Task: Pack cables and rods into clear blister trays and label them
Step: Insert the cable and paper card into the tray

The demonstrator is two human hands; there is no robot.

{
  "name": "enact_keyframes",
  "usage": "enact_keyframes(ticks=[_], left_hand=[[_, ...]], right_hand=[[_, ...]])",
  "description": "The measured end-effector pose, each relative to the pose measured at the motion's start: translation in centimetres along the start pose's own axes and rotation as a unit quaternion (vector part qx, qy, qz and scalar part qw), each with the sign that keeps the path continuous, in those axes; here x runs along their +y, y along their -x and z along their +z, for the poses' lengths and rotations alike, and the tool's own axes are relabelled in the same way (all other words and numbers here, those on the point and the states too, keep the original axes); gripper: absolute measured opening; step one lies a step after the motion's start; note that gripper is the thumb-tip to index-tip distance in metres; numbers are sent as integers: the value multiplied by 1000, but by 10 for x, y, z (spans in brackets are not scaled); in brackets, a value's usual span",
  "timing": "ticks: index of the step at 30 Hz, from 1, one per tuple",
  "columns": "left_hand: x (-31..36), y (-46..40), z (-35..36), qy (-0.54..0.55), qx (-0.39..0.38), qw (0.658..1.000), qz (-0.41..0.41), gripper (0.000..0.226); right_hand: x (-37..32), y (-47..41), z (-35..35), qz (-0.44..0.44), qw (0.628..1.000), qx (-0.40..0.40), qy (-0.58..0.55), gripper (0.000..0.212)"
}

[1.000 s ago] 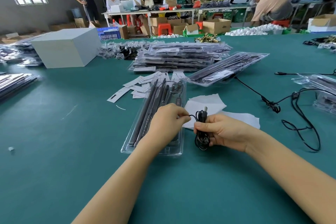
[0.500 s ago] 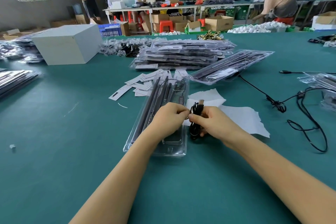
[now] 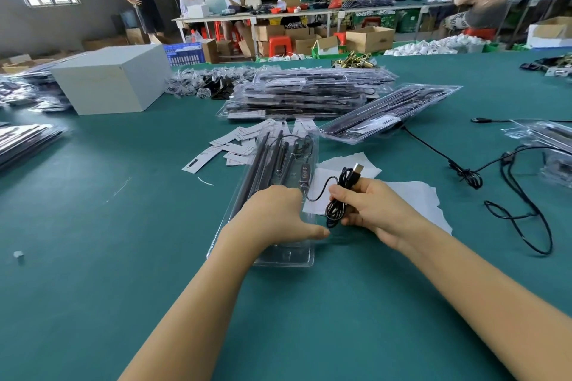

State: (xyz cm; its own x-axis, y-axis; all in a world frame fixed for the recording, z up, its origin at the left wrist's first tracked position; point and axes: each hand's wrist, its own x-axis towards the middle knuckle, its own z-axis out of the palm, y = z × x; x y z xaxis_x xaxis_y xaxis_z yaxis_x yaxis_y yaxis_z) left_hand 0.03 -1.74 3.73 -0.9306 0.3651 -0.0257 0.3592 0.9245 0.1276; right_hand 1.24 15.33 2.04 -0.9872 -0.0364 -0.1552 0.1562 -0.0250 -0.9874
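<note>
A clear blister tray (image 3: 305, 258) lies lengthwise on the green table, holding several dark rods (image 3: 263, 164) and an inline cable controller (image 3: 305, 176). My left hand (image 3: 275, 216) rests on the tray's near half with its thumb stretched to the right; its fingertips are hidden. Just right of the tray, my right hand (image 3: 380, 210) grips a coiled black cable bundle (image 3: 335, 209), whose USB plug (image 3: 357, 168) sticks up. A thin cable runs from the controller to the bundle. White paper labels (image 3: 235, 145) lie scattered beyond the tray's left side.
A stack of packed trays (image 3: 309, 93) and one tilted packed tray (image 3: 387, 114) lie behind. White paper sheets (image 3: 418, 195) sit under my right hand. Loose black cables (image 3: 526, 216) sprawl at right, a white box (image 3: 114, 80) stands far left, more trays (image 3: 24, 139) at the left edge.
My left hand let go of the cable and settled onto the tray. My right hand shifted right with the coiled bundle, leaving a strand of cable drawn out from the controller.
</note>
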Motion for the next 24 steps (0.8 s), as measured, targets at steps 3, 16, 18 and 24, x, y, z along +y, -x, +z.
enact_keyframes(ticks=[3, 16, 18, 24], left_hand=[[1, 0, -3, 20, 7, 1000, 8, 41], [-19, 3, -16, 329, -80, 940, 29, 33], [-25, 3, -16, 383, -85, 919, 28, 36], [-38, 0, -13, 448, -106, 887, 40, 30]], right_hand=[[-4, 0, -1, 19, 1000, -9, -14, 8], [-9, 4, 7, 78, 993, -51, -67, 13], [-10, 4, 9, 83, 993, -50, -70, 13], [-9, 6, 24, 93, 992, -81, -22, 15]])
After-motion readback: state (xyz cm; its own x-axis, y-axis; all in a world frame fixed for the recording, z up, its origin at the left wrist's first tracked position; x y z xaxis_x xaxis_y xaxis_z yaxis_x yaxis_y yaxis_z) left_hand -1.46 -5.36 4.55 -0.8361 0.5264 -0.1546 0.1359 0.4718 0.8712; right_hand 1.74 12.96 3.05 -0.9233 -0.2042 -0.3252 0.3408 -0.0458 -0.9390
